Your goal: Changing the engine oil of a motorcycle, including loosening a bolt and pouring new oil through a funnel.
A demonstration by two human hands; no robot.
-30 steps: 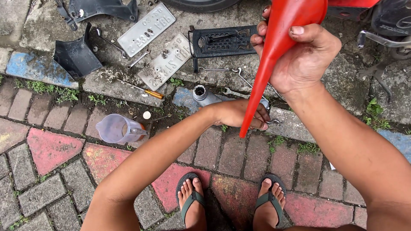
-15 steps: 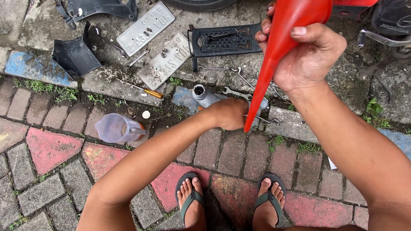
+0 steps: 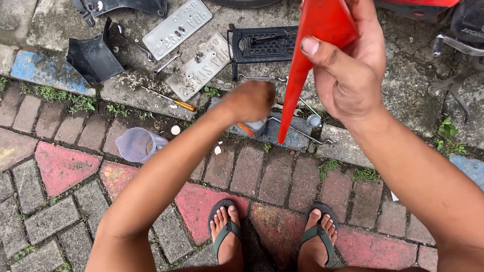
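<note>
the right hand [image 3: 353,75] grips a red funnel [image 3: 312,55], spout down, over the kerb edge. the left hand [image 3: 250,100] is closed on a small grey bottle [image 3: 256,127] just beside the spout tip. a steadier bottle, held upright, would likely help alignment.

Both arms are seen bare to the lower frame edge; no sleeves, watch or rings are shown. The hands [image 3: 348,75] are ungloved, nails cut short. Grey-green flip-flops [image 3: 228,232] with thin toe straps are worn at bottom centre.
</note>
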